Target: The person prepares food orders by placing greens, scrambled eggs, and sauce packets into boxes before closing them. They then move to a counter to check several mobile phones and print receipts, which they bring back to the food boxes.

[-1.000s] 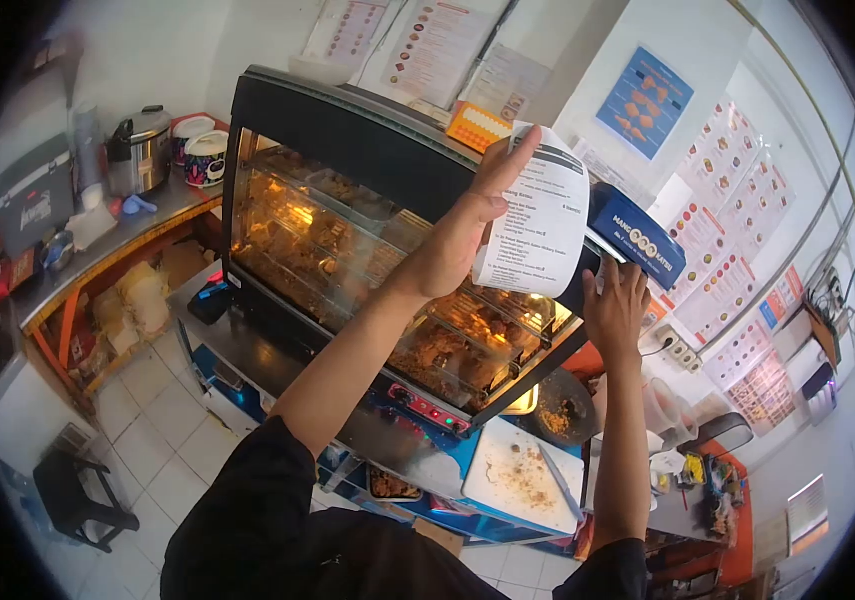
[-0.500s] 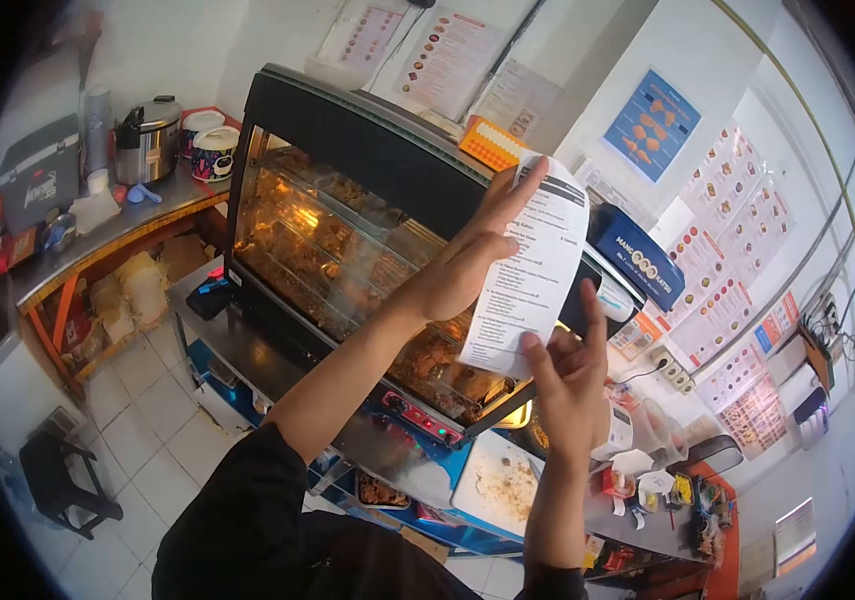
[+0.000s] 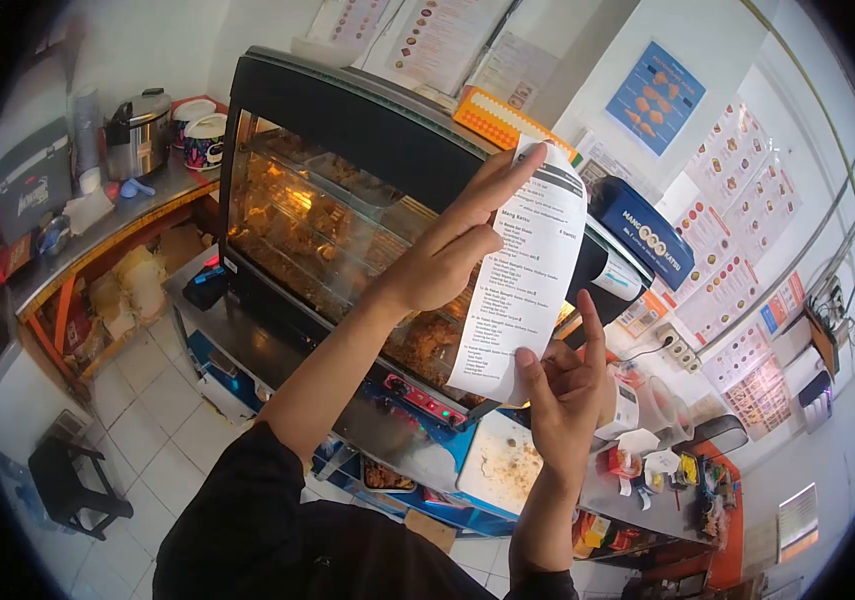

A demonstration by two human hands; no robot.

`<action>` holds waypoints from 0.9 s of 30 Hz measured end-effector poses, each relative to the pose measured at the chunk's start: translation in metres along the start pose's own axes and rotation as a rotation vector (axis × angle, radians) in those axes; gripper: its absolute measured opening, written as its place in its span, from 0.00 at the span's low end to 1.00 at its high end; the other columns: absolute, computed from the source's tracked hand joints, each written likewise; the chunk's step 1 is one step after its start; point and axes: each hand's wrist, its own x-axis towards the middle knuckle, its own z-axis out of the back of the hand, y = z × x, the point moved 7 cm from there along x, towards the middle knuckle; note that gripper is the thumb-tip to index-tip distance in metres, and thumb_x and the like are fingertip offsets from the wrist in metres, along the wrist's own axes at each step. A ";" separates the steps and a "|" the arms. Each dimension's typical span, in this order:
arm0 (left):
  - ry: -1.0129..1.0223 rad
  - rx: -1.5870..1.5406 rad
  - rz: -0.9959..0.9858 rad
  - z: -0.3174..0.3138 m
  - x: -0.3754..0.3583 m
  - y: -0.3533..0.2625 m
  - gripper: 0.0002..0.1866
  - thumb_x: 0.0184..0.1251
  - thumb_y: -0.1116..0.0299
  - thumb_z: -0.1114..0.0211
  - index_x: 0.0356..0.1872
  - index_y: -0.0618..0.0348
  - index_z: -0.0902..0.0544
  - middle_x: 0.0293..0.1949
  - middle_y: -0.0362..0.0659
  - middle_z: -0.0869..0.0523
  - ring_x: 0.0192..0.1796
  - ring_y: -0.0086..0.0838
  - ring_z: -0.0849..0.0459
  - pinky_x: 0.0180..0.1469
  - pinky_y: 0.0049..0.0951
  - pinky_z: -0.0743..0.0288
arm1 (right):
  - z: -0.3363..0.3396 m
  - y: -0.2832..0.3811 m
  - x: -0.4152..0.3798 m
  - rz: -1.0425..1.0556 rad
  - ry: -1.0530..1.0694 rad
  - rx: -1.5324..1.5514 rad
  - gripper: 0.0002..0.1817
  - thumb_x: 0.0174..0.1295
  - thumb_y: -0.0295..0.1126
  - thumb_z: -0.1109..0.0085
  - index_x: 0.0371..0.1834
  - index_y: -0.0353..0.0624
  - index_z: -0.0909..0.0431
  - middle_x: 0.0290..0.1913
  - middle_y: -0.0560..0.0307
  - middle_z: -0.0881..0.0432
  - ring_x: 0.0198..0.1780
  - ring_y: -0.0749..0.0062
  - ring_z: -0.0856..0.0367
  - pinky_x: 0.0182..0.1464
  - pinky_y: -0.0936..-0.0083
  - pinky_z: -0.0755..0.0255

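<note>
A long printed paper receipt [image 3: 528,290] is held up in front of me, its text facing me and its top curling back. My left hand [image 3: 453,235] grips its left edge near the top, index finger stretched along the paper and the other fingers bent. At the lower right edge, my right hand [image 3: 565,395] has its thumb on the paper, with the index finger pointing up and the rest curled behind. Beyond the receipt stands a lit glass food warmer [image 3: 323,215] with fried pieces on its shelves.
Right of the warmer are a dark blue box [image 3: 640,238] and a power strip [image 3: 679,350]. A crumb-covered cutting board [image 3: 498,462] lies below. On the left counter is a steel pot [image 3: 138,135]; a black stool [image 3: 73,480] stands on the tiles.
The receipt has swung a little lower and straighter, so more of its printed text shows. Both hands stay on it, and my view has shifted slightly.
</note>
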 end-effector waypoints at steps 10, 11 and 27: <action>0.022 -0.138 0.003 -0.003 -0.004 0.010 0.47 0.59 0.91 0.53 0.85 0.56 0.45 0.82 0.48 0.45 0.81 0.33 0.39 0.75 0.33 0.31 | 0.005 -0.007 -0.003 0.002 -0.012 0.003 0.44 0.72 0.21 0.36 0.86 0.41 0.53 0.47 0.43 0.09 0.48 0.71 0.10 0.50 0.79 0.19; 0.021 -0.154 0.020 -0.004 -0.005 0.009 0.47 0.59 0.91 0.53 0.85 0.57 0.45 0.82 0.46 0.45 0.82 0.32 0.39 0.77 0.34 0.33 | 0.005 -0.008 -0.003 0.002 -0.009 0.015 0.44 0.72 0.21 0.36 0.86 0.41 0.52 0.47 0.43 0.10 0.48 0.71 0.10 0.50 0.79 0.19; 0.070 -0.119 0.068 -0.003 -0.004 0.024 0.49 0.55 0.85 0.52 0.85 0.60 0.47 0.82 0.44 0.45 0.80 0.33 0.36 0.76 0.36 0.31 | 0.010 -0.025 -0.004 -0.060 -0.028 0.031 0.44 0.71 0.21 0.35 0.85 0.42 0.51 0.44 0.46 0.10 0.45 0.71 0.09 0.47 0.79 0.18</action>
